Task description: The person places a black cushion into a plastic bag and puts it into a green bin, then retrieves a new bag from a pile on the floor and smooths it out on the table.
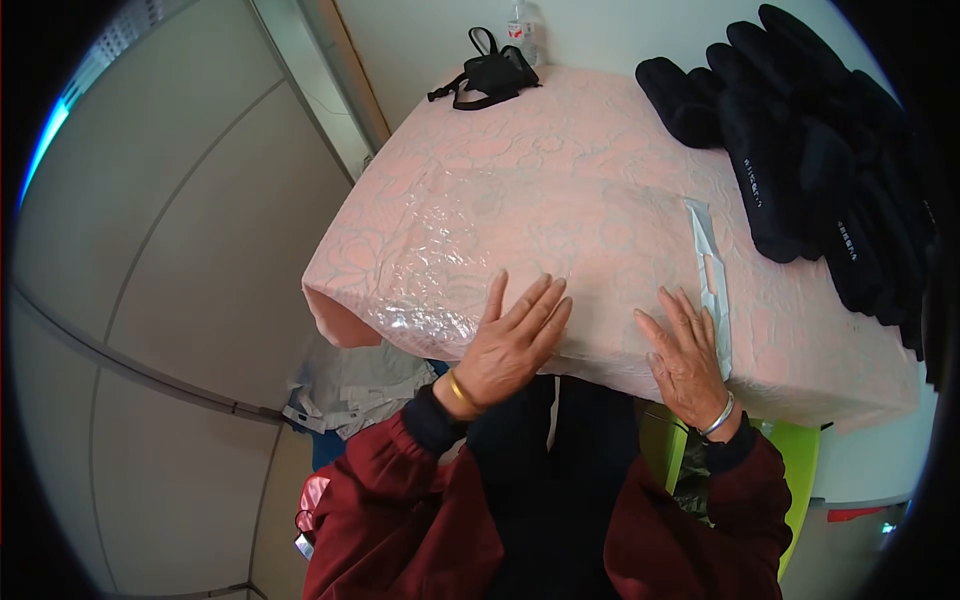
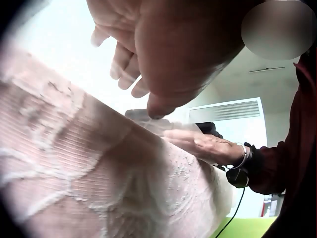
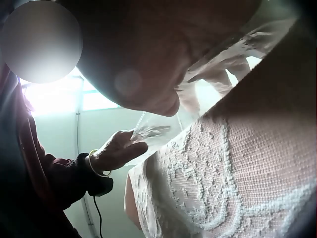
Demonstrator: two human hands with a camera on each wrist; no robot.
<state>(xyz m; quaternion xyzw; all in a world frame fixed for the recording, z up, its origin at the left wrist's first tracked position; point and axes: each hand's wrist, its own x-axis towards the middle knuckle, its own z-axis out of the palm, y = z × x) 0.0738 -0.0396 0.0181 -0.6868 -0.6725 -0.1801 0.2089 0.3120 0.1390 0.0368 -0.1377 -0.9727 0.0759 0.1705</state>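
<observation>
A clear plastic bag (image 1: 430, 265) lies spread over the pink tablecloth, its shiny wrinkles gathered on the left. Along its right end runs a white strip with a handle slot (image 1: 708, 260). My left hand (image 1: 515, 340) is at the bag's near edge, fingers extended and pointing away from me. Beside the white strip, my right hand (image 1: 688, 365) rests with its fingers extended too. In the right wrist view, thin clear film (image 3: 153, 131) stands up around the left hand (image 3: 116, 151). The left wrist view shows the left palm (image 2: 173, 54) close over the cloth.
Several black padded rolls with white lettering (image 1: 780, 160) are heaped at the back right. A black strapped pouch (image 1: 495, 75) and a clear bottle (image 1: 522, 35) stand at the far edge. Crumpled white plastic (image 1: 360, 385) sits below the table's left corner, a green chair (image 1: 800, 470) at right.
</observation>
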